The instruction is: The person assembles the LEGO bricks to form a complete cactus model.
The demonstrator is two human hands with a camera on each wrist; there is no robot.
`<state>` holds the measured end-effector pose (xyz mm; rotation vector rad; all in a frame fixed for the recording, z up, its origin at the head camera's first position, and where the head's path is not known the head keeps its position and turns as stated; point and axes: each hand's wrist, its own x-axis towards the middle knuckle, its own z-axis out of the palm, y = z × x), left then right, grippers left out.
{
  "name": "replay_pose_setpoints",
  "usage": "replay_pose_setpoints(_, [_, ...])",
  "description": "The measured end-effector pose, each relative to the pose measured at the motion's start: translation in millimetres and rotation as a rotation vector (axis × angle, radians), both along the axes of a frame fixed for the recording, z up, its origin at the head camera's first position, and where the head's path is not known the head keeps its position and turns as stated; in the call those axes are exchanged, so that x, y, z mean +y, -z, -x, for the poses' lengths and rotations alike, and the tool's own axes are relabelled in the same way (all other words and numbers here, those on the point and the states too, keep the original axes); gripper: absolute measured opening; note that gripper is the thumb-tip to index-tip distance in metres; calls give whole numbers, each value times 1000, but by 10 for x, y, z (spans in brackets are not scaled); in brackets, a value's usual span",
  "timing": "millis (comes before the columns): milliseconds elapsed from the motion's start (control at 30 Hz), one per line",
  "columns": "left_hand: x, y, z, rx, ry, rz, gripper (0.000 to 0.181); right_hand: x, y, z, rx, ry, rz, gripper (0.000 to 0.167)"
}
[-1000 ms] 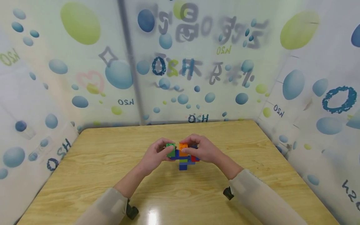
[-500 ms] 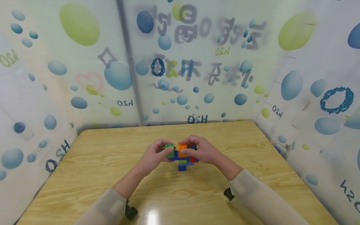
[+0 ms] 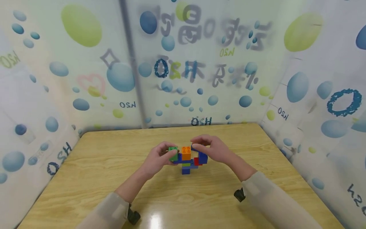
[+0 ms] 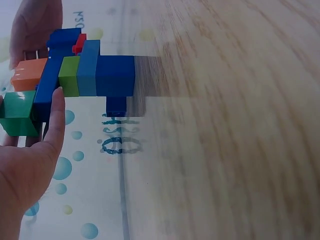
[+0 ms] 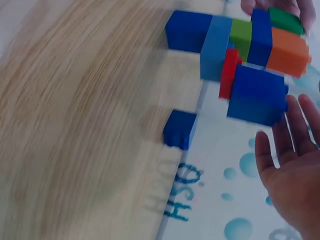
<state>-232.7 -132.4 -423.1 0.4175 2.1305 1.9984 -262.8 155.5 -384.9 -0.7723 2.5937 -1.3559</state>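
Note:
An assembly of toy building bricks stands upright on the table in the head view, with a dark blue brick at its foot. My left hand grips the green brick at its upper left, one finger lying along the long blue brick beneath. On top sits an orange brick, which no hand touches. My right hand is over the right side, near a dark blue brick set on a red brick. Its fingers look loosely extended by that brick's studs; contact is unclear.
A separate dark blue brick rests on the table behind the assembly. The wooden table is bounded at the back and sides by a printed curtain.
My right hand has let go of the orange brick and moved to the right, uncovering the dark blue brick on the right side. My left hand keeps its grip on the green brick.

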Motion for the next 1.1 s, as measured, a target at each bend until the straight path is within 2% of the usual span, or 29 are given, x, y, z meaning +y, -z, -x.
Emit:
replay_pose_setpoints(167, [-3, -5, -7, 0, 9, -11, 36, 241, 76, 78, -27, 74, 27, 40])
replay_pose_setpoints(467, [-6, -7, -3, 2, 10, -9, 35, 479, 278, 200, -38, 129, -17, 39])
replay_pose_setpoints(733, [-16, -13, -3, 7, 15, -5, 36, 433, 346, 349, -47, 150, -85, 45])
replay_pose_setpoints(1100, [-18, -25, -3, -7, 18, -4, 35, 226, 557, 639, -131, 152, -75, 48])
